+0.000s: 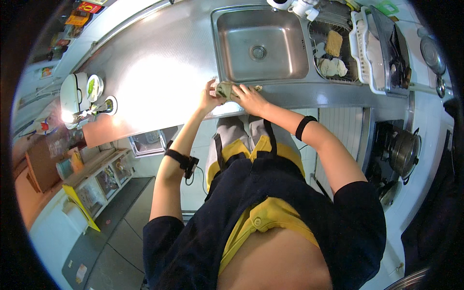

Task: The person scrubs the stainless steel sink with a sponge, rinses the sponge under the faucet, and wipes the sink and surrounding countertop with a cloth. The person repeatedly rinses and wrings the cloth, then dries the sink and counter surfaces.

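At the front edge of the steel counter, just before the sink's near left corner, a small crumpled greenish-grey cloth (224, 90) lies between my two hands. My left hand (210, 99) grips it from the left, with fingers curled and thumb near its lower side. From the right, my right hand (250, 100) has its fingers bent over the cloth's other end, and part of the cloth is hidden under them. A small pale bit (258, 88) shows just beyond the right hand's knuckles; I cannot make out what it is.
The steel sink (302, 58) lies beyond my hands. To its right, a wire basket (356, 72) holds a sponge (333, 43) and pale cloths, beside a white dish rack (360, 53). A plate with green food (94, 88) stands far left. A pot (404, 152) sits on the stove at right.
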`<state>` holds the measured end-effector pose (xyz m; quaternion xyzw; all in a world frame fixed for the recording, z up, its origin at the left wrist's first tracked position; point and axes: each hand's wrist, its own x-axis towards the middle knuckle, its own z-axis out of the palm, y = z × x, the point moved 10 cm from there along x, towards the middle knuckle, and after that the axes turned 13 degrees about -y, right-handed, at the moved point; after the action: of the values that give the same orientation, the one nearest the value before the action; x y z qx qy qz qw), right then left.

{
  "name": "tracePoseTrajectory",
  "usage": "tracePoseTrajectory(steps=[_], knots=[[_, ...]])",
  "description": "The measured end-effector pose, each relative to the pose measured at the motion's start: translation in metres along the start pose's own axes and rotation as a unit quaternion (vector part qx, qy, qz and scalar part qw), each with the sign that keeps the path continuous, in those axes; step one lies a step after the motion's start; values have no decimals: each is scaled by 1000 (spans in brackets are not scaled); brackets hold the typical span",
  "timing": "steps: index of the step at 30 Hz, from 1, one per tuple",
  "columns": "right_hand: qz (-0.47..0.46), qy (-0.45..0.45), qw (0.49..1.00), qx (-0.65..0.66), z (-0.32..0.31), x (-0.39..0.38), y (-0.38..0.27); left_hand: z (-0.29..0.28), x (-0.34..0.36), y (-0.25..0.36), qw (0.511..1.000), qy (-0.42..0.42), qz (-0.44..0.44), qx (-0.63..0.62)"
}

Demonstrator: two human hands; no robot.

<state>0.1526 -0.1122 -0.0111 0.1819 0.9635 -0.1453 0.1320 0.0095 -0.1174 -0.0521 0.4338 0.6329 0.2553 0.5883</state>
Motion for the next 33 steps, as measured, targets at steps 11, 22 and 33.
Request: tracePoseTrajectory(steps=[11,22,33], knots=[[51,29,952,300,-9,61,108,-25,66,52,993,61,91,51],[170,85,804,563,77,147,146,-59,119,103,840,111,86,524],[289,184,705,621,100,272,317,-58,127,120,832,82,67,545]])
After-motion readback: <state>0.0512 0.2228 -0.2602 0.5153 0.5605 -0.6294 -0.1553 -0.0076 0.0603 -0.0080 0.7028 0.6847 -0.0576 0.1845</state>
